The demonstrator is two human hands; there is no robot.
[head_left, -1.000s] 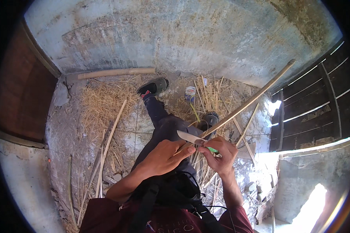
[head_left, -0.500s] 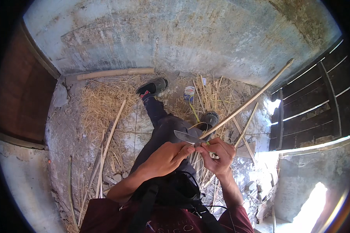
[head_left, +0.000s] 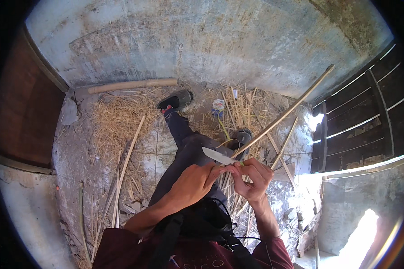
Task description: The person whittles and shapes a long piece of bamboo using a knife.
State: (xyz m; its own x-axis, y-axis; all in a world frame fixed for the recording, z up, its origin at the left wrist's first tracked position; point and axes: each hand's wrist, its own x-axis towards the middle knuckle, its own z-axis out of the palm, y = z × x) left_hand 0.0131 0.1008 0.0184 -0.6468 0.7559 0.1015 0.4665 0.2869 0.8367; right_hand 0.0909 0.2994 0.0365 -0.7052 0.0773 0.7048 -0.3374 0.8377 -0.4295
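My right hand (head_left: 255, 178) is closed around the handle end of a knife (head_left: 219, 156); the blade points left, its flat face catching the light. A long bamboo strip (head_left: 285, 115) slants from the upper right down behind the blade. Its near end runs to the pinched fingers of my left hand (head_left: 194, 181), where the exact grip is hidden. The fingertips of both hands meet just below the blade. A small yellow-green bit (head_left: 241, 164) shows by my right fingers. Beyond the blade, a thin strip (head_left: 226, 142) curves over my leg.
Straw (head_left: 119, 114) and loose bamboo strips (head_left: 129, 163) litter the floor around my legs. A thick bamboo pole (head_left: 134, 85) lies along the stained wall (head_left: 202, 40). A small crumpled packet (head_left: 218, 106) sits between my shoes. Dark wooden slats (head_left: 359, 121) stand at the right.
The knife blade has turned, so its face looks brighter and wider. The strip's far end has shifted slightly left. Both hands stay close together in nearly the same place.
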